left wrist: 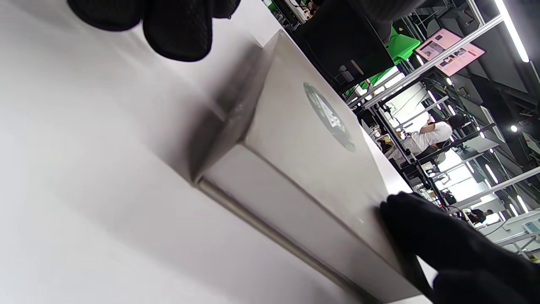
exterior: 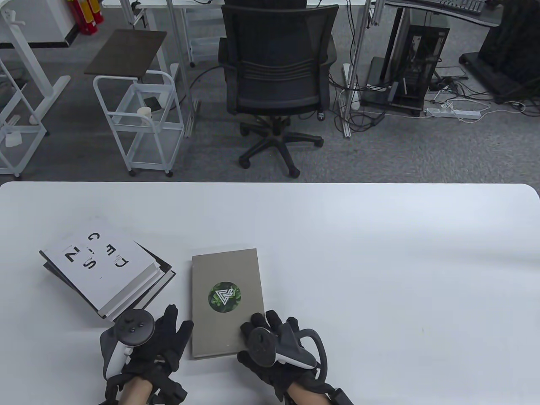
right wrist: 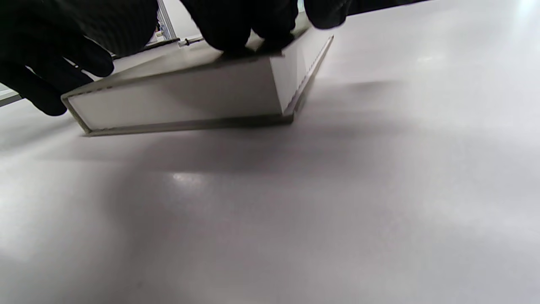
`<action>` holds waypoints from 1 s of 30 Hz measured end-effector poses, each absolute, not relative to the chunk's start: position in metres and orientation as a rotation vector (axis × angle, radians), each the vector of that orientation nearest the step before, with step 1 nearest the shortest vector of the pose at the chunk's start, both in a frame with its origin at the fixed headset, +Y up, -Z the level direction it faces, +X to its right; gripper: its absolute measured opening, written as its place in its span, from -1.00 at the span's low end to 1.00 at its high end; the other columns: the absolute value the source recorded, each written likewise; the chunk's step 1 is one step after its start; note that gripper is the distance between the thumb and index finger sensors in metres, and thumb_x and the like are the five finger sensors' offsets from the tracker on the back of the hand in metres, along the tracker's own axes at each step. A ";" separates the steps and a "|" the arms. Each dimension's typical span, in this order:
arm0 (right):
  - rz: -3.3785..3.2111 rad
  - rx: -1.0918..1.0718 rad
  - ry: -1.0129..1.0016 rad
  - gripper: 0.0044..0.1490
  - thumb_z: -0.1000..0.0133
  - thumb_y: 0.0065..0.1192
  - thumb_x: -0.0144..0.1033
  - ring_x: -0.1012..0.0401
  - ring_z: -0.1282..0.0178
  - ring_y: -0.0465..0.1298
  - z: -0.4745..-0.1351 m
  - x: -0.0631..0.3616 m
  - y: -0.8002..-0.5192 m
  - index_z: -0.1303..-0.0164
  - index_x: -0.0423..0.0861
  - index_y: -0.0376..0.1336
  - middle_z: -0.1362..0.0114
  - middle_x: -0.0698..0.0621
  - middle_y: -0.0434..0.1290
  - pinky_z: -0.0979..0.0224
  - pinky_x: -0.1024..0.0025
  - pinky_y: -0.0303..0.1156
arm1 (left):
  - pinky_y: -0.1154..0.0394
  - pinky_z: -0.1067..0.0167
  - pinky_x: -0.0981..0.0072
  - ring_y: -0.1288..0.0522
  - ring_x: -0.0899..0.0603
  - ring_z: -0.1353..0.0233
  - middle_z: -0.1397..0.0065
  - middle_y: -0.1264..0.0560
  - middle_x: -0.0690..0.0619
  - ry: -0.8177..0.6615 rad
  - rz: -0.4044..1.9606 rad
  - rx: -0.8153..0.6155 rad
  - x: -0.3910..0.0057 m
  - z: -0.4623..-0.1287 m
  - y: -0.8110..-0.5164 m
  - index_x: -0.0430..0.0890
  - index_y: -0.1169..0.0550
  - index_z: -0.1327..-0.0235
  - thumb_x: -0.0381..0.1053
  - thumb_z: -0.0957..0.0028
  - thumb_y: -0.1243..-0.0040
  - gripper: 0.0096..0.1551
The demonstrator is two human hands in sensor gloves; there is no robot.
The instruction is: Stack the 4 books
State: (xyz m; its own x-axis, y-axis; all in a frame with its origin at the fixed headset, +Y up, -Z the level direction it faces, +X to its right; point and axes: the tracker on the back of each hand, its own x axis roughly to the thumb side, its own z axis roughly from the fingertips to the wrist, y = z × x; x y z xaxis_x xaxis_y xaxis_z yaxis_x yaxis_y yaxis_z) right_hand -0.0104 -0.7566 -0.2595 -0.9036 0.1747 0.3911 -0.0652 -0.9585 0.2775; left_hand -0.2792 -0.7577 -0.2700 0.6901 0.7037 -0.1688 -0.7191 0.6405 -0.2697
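Right hand (exterior: pixel 270 344), lower centre of the table view: its grip rests on the near right corner of the grey book (exterior: pixel 228 301), fingertips (right wrist: pixel 249 36) pressed onto the cover at that corner, as the right wrist view confirms. In that view the near edge appears tipped slightly off the bench (exterior: pixel 379 253), though this is not certain. Left hand (exterior: pixel 145 346), lower left: fingers loosely spread, lying just beside the book's near left edge; whether they touch it cannot be told.

The grey book lies flat at lower centre, its long axis running from the bottom of the frame toward the top, a round green emblem on its cover. The stack of books (exterior: pixel 107 270) lies to its left, at an angle, the white lettered volume on top, corner nearly meeting the grey book. From the grip the stack lies up and to the left; the left hand is nearer it. The coming move likely carries the grey book leftward onto the stack.
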 end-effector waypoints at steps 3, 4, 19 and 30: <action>2.936 0.631 0.311 -0.24 -0.31 -0.05 0.25 -0.16 -0.65 0.20 -0.258 -0.009 -0.747 -0.58 0.00 0.21 -0.65 -0.11 0.25 -0.61 -0.33 0.14 | -0.37 -0.26 -0.30 -0.43 -0.36 -0.38 -0.54 -0.08 -0.34 0.024 0.805 -0.338 -0.276 -0.269 -0.758 -0.21 -0.02 -0.57 0.27 -0.12 0.09 -0.08; 2.939 0.631 0.296 -0.26 -0.31 -0.05 0.25 -0.15 -0.62 0.24 -0.257 -0.009 -0.745 -0.52 -0.01 0.27 -0.61 -0.12 0.31 -0.59 -0.32 0.17 | -0.38 -0.25 -0.30 -0.44 -0.36 -0.37 -0.54 -0.09 -0.34 0.019 0.804 -0.338 -0.275 -0.269 -0.758 -0.21 -0.03 -0.57 0.27 -0.12 0.09 -0.09; 2.909 0.623 0.267 -0.30 -0.30 -0.04 0.23 -0.10 -0.37 0.51 -0.254 -0.001 -0.727 -0.13 -0.04 0.53 -0.29 -0.10 0.60 -0.50 -0.19 0.34 | -0.48 -0.12 -0.24 -0.60 -0.28 -0.16 -0.40 -0.34 -0.30 -0.046 0.766 -0.356 -0.259 -0.263 -0.761 -0.26 -0.19 -0.52 0.27 -0.11 0.09 -0.13; 2.955 0.175 0.303 0.04 -0.28 -0.07 0.33 -0.22 -0.37 0.39 -0.272 0.035 -0.743 -0.60 -0.34 0.15 -0.58 -0.42 0.21 -0.28 0.08 0.42 | -0.62 0.35 -0.09 -0.72 -0.10 0.41 0.13 -0.69 -0.17 0.061 0.694 -0.441 -0.259 -0.258 -0.767 -0.36 -0.54 -0.20 0.36 -0.08 0.05 -0.12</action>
